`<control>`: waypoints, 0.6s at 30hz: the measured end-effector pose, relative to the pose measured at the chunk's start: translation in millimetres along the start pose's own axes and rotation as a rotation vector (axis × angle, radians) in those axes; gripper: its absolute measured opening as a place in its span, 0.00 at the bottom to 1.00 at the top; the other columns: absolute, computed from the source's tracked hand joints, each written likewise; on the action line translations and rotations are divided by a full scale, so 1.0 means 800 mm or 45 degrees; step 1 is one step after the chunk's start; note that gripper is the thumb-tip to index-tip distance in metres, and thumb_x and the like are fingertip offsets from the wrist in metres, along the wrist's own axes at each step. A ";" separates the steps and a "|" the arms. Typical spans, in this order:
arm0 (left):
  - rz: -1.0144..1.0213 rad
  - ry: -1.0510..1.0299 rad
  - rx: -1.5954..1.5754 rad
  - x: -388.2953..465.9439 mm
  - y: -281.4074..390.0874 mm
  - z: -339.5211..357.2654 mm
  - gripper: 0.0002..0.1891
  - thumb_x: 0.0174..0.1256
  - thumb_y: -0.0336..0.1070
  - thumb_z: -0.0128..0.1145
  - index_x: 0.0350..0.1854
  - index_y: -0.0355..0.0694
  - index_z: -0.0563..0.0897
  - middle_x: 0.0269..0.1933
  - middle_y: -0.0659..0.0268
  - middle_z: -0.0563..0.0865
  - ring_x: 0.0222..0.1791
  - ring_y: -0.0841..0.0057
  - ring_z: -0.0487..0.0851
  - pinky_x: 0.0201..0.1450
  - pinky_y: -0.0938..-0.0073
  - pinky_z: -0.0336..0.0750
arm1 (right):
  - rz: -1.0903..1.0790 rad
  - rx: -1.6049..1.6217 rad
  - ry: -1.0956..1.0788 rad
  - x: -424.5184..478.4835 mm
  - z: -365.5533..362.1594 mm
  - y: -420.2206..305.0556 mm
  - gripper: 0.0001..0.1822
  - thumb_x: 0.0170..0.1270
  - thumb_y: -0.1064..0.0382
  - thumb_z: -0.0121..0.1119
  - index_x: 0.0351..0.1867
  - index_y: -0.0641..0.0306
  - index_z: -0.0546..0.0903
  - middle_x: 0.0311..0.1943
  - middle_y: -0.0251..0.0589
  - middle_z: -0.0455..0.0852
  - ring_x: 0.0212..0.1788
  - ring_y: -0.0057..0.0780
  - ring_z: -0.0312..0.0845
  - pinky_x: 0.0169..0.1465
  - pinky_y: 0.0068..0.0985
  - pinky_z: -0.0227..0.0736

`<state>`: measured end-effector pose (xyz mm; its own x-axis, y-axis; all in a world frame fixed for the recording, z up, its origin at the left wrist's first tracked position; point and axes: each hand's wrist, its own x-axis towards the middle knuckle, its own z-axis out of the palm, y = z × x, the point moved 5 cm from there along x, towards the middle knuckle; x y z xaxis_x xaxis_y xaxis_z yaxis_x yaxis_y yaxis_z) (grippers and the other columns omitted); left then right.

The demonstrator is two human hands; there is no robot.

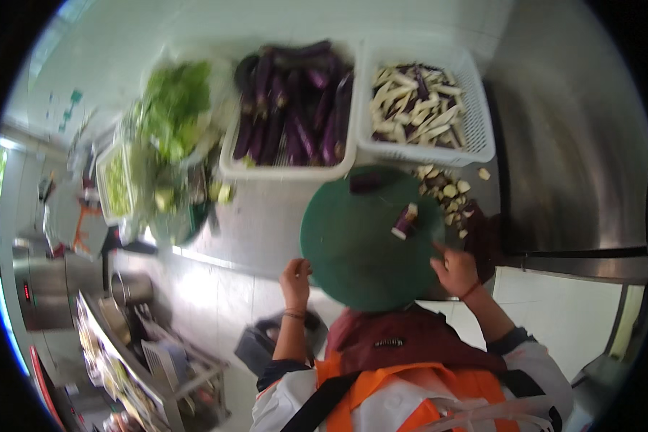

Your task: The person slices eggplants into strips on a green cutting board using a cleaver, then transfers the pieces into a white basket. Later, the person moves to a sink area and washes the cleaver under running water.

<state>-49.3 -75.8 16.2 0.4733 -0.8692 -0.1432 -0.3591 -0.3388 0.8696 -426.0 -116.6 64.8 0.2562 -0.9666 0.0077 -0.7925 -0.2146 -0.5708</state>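
A round green cutting board (367, 254) lies at the edge of the steel counter. My left hand (296, 281) is at its left rim, fingers curled, and my right hand (456, 271) is at its right rim; whether either grips the board is unclear. On the board lie an eggplant stem end (405, 221) and a dark purple eggplant piece (365, 182). Behind it, a white plastic basket (289, 173) holds whole eggplants (302, 129). Cut eggplant strips (418, 108) fill another white basket (483, 127). Small eggplant trimmings (449, 191) are heaped right of the board.
Leafy greens (175, 108) in clear plastic and a white tray of chopped greens (117, 183) stand at the left. A second green board (178, 229) lies partly under bags. A steel panel (572, 162) borders the right side. A dark bin (254, 340) stands below the counter.
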 end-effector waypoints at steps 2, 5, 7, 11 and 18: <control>-0.116 0.099 0.187 -0.061 -0.083 -0.055 0.09 0.64 0.34 0.54 0.35 0.32 0.82 0.28 0.56 0.85 0.28 0.68 0.84 0.35 0.72 0.76 | -0.138 -0.040 0.111 0.027 -0.008 -0.042 0.28 0.49 0.65 0.69 0.56 0.54 0.77 0.31 0.43 0.80 0.30 0.44 0.79 0.33 0.37 0.73; -0.235 0.300 0.282 -0.139 -0.170 -0.118 0.09 0.64 0.30 0.51 0.43 0.35 0.81 0.38 0.53 0.84 0.38 0.62 0.83 0.43 0.68 0.76 | -0.372 -0.292 0.186 0.056 -0.001 -0.097 0.33 0.44 0.66 0.72 0.57 0.51 0.76 0.29 0.42 0.76 0.32 0.43 0.77 0.33 0.36 0.72; -0.184 0.415 0.436 -0.182 -0.186 -0.147 0.10 0.63 0.27 0.51 0.44 0.36 0.81 0.38 0.54 0.84 0.37 0.61 0.83 0.43 0.69 0.76 | -0.489 -0.262 0.150 0.063 0.014 -0.137 0.34 0.44 0.65 0.72 0.58 0.51 0.76 0.30 0.41 0.76 0.34 0.42 0.77 0.33 0.36 0.72; -0.594 0.538 -0.034 -0.253 -0.282 -0.185 0.09 0.64 0.28 0.53 0.43 0.36 0.83 0.31 0.58 0.85 0.30 0.66 0.84 0.37 0.72 0.77 | -0.559 -0.080 -0.152 0.066 0.084 -0.201 0.32 0.46 0.64 0.71 0.58 0.50 0.76 0.28 0.42 0.78 0.33 0.42 0.78 0.33 0.34 0.72; -0.806 0.886 0.007 -0.356 -0.368 -0.303 0.07 0.56 0.31 0.62 0.33 0.34 0.79 0.30 0.57 0.86 0.30 0.67 0.85 0.37 0.70 0.78 | 0.286 0.825 -1.247 0.021 0.276 -0.365 0.21 0.63 0.67 0.57 0.53 0.80 0.69 0.19 0.42 0.80 0.15 0.21 0.72 0.19 0.24 0.71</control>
<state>116.8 359.1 -84.1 0.9555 -0.1129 -0.2724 0.1264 -0.6779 0.7242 -68.0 -39.5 50.1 0.6834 -0.3951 -0.6139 -0.5191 0.3282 -0.7892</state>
